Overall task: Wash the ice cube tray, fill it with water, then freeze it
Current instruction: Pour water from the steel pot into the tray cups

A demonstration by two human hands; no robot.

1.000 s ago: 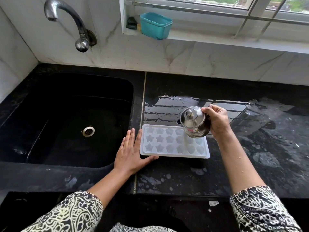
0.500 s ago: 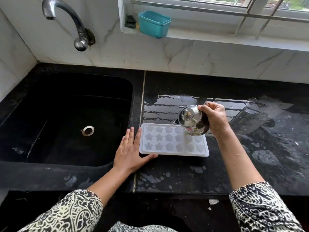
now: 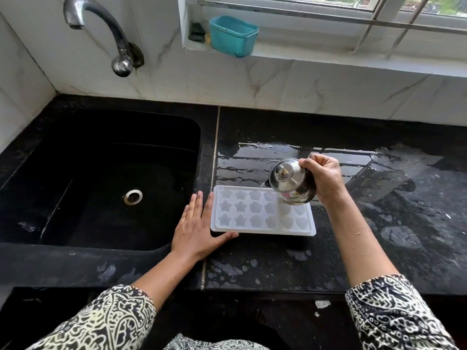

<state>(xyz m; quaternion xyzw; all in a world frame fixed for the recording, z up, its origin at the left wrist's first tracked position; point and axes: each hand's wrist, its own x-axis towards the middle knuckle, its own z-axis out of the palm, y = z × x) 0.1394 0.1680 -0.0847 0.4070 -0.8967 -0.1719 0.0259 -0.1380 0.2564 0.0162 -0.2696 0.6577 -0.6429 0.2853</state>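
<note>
A white ice cube tray [image 3: 252, 213] with star, flower and heart moulds lies flat on the wet black counter, just right of the sink. My left hand [image 3: 198, 228] lies flat with straight fingers against the tray's left end, thumb along its front edge. My right hand [image 3: 324, 179] grips a small lidded steel pot [image 3: 290, 181], tilted left over the tray's back right part. A thin stream of water runs from the pot's spout into a back-row mould.
A deep black sink [image 3: 101, 178] with a round drain [image 3: 133, 197] lies left of the tray. A curved steel tap [image 3: 101, 34] comes out of the wall above it. A teal plastic tub [image 3: 233, 35] stands on the window sill. Water pools on the counter [image 3: 379, 223] behind and right of the tray.
My right hand has shifted the pot slightly back and tipped it further left, and water now pours from the spout. My left hand and the tray stay in place.
</note>
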